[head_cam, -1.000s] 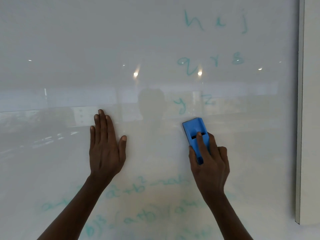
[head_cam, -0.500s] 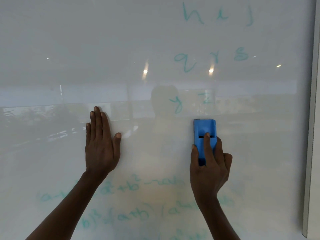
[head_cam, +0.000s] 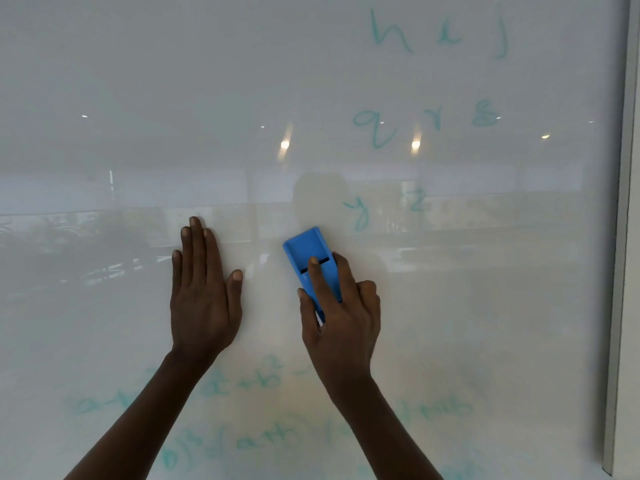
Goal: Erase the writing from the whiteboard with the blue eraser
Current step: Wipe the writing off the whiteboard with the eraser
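A glossy whiteboard fills the view. My right hand presses the blue eraser flat against the board near the middle, its top tilted left. Teal letters remain at the upper right: "h i j", "q r s" and "y z", the last just up and right of the eraser. Fainter teal formulas run along the bottom, partly behind my forearms. My left hand lies flat on the board, fingers straight, left of the eraser.
The board's grey right frame edge runs top to bottom, with plain wall beyond it. Ceiling lights and a room reflect in the glossy surface.
My right hand has slid the eraser leftward and tilted its top to the left; half a second ago it stood upright further right. My left hand stays pressed on the board.
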Available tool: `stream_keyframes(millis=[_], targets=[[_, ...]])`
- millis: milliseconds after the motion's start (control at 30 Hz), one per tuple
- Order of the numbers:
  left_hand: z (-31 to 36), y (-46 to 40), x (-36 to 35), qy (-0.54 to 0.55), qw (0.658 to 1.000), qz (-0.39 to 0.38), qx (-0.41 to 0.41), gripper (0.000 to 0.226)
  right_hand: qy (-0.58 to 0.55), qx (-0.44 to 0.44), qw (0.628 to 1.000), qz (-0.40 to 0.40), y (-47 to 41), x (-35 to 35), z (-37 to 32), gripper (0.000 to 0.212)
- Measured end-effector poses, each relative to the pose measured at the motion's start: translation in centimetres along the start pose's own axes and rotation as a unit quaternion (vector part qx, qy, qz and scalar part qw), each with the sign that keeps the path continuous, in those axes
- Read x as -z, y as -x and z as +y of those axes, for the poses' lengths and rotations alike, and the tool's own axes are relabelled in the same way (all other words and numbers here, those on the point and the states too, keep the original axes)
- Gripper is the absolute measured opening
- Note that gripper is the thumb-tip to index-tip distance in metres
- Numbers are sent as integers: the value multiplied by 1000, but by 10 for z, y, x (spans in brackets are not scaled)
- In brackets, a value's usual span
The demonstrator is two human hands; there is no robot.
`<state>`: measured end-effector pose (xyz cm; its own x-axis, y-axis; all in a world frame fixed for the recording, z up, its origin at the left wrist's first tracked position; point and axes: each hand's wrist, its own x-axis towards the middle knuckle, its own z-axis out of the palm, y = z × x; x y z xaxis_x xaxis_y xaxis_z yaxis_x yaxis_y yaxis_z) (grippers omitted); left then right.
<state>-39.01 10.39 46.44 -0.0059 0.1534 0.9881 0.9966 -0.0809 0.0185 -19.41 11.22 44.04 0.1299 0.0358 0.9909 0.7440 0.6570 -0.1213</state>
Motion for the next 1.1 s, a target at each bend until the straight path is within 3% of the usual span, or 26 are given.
stream_keyframes(millis=[467,733,1100], targets=[[10,-16,3,35,999,1,3,71,82,74,994,-19,-11,-16,-23,37],[23,-90,5,79,996,24,-22,67,91,37,995,3,-57,-17,-24,41],[26,-103,-2,23,999,35,-35,68,123,101,987,9,-81,-12,-4,41]])
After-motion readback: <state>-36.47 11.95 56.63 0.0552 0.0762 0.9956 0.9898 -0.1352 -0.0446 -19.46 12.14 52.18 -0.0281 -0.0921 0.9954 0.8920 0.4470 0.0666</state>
